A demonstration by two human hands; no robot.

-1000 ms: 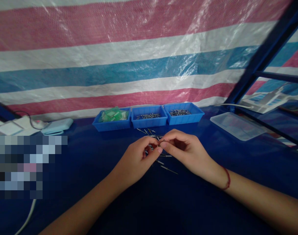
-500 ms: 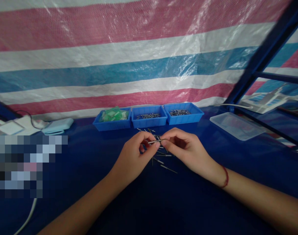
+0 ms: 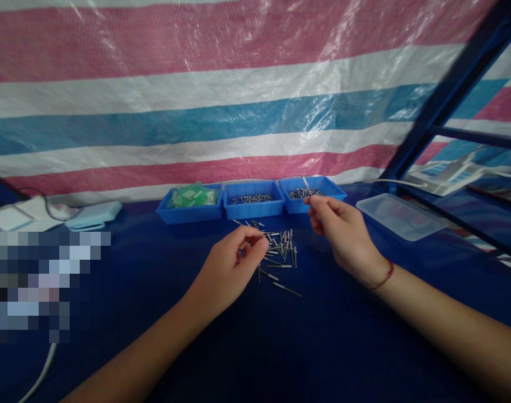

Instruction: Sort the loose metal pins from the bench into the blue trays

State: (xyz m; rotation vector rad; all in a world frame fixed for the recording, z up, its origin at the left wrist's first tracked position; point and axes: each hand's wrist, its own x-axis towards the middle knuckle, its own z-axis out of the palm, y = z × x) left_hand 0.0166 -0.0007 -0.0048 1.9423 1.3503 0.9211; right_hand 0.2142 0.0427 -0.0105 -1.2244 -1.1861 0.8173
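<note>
Backing blue tabletop [image 3: 289, 347], striped sheeting [image 3: 196, 131]

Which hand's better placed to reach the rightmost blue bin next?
Right, I'd judge: the right hand pinches a metal pin, seen against the rightmost blue bin; the left hand is farther back, by the loose pins.

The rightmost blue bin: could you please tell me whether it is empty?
Not empty: small metal pieces lie inside the bin, whose near side the right hand partly covers.
</note>
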